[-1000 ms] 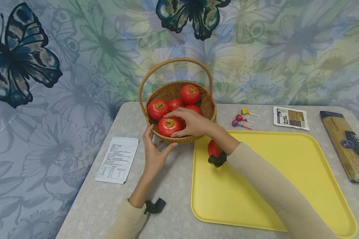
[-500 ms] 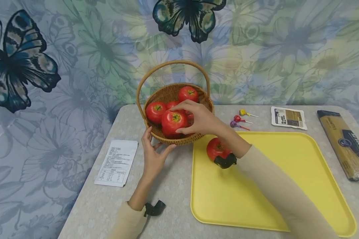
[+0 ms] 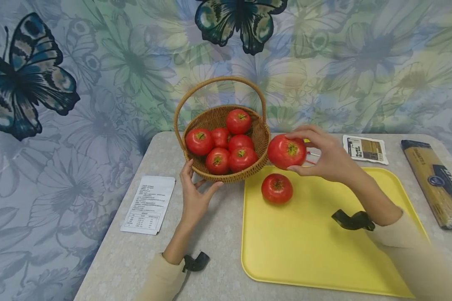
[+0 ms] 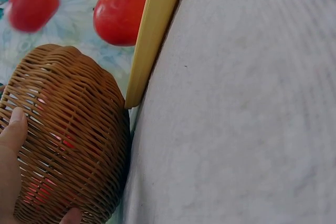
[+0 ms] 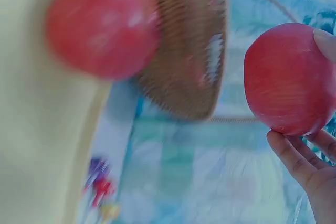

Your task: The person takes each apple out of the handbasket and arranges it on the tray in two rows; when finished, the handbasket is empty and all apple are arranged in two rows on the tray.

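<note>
A white printed packet (image 3: 148, 205) lies at the left of a table. Next, a left hand (image 3: 195, 198), fingers spread, presses thumb and fingertips against the near left side of a wicker basket (image 3: 229, 178), without closing round it. Six red apples (image 3: 217, 161) sit inside. Right of the basket, one apple on the tray (image 3: 277, 189) rests near the upper left corner of a yellow tray (image 3: 305, 246). Above it, a right hand (image 3: 331, 158) pinches the held apple (image 3: 285, 152) between thumb and fingers, raised clear of the basket. Steadying the basket and pinching firmly but gently should serve well; lowering the fruit slowly, with a gap from its neighbour, should limit bumping and rolling. Lollipops (image 5: 103, 187), a sachet (image 3: 366, 149) and a spaghetti packet (image 3: 435, 184) lie farther right.
</note>
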